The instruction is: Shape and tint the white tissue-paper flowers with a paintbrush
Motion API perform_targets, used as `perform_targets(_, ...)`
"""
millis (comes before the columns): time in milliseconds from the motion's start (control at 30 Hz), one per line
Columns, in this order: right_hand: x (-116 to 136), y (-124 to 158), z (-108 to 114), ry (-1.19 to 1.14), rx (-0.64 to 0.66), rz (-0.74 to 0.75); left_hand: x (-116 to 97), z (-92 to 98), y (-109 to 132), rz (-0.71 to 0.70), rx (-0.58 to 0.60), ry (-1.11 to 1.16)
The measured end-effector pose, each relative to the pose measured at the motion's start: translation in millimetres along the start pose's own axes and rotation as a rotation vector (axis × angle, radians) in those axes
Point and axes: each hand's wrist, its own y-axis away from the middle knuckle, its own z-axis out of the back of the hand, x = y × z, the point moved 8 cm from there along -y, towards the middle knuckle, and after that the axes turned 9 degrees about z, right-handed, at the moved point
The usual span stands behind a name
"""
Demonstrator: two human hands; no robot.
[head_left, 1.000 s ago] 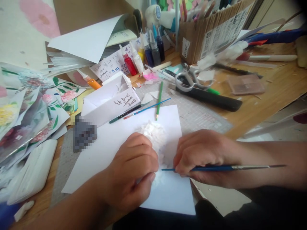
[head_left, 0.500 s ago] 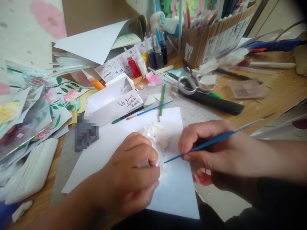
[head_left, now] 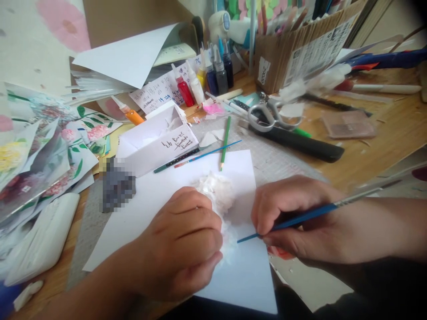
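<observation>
— Where is the paintbrush?

— In the right hand. Thumb and fingers are closed tight round its blue handle, over the right edge of the white sheet.

— Which way does it lie?

— On a slant, low at the left and higher at the right. The bare handle tip points down-left toward the left hand, near it but apart. The metal collar and bristles stick out up-right over the forearm, blurred.

— And the left hand?

— Curled almost into a fist, fingertips closed on the near edge of the crumpled white wad lying on the sheet.
</observation>
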Motion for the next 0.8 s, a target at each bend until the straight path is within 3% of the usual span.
perform_targets(133, -2, -3, 12, 0.041, -0.029, -0.074, -1, 0.2, 0, 0.031, -0.022, -0.024)
perform_targets(300, 19, -22, 74, 0.347, -0.373, 0.064, -1, 0.6, 0, -0.006, -0.054, -0.036)
perform_targets(400, 17, -41, 91, 0.560, -0.376, 0.041, 0, 0.8, 1, -0.024, -0.071, -0.025)
perform_targets(567, -1, -84, 76, 0.971, -0.125, 0.031, -3, 4.8, 3, -0.032, -0.115, -0.054)
perform_targets(800, -23, -121, 67, 1.100, -0.181, -0.045, -5, 8.8, 3, -0.084, -0.111, -0.015)
